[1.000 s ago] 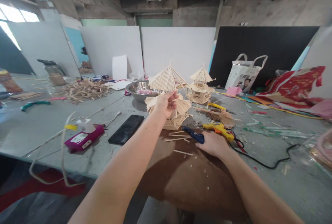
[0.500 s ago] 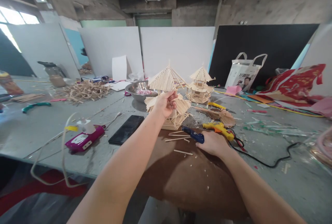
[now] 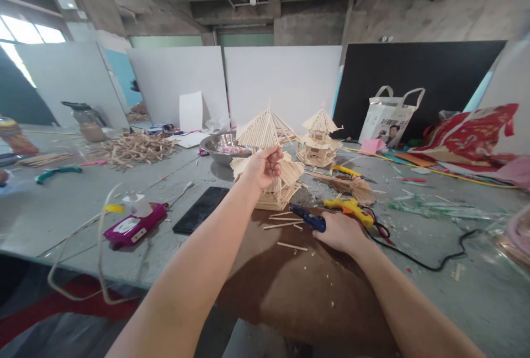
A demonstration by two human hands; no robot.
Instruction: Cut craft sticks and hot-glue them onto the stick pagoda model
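i've got the stick pagoda point(image 3: 265, 130) at 12 o'clock on the head cam, upright, base by the far edge of the brown board point(image 3: 298, 297). l hand point(image 3: 263, 171) is up at its mid lvl, below the roof, fingers curled closed; reads as a pinch on the pagoda, but which pc i can't tell, the hand hides it. r hand point(image 3: 342, 231) is at 1 o'clock, low, closed round the near end of the blue-handled tool point(image 3: 308, 218), whose far end points to 10-11 o'clock, nr the loose sticks point(image 3: 292, 246).

my read: step in hand = steadying a pc at mid lvl w/ l, while r just rests on the tool. next move imo calls for a light, even l pinch so the thin sticks don't shift, & r lifting or letting go w/o knocking the base.

yellow glue gun point(image 3: 350, 210) lies just past r hand, cord off to 3 o'clock. smaller pagoda point(image 3: 318, 145) stands further back at 1 o'clock; phone point(image 3: 201, 210) at 11.
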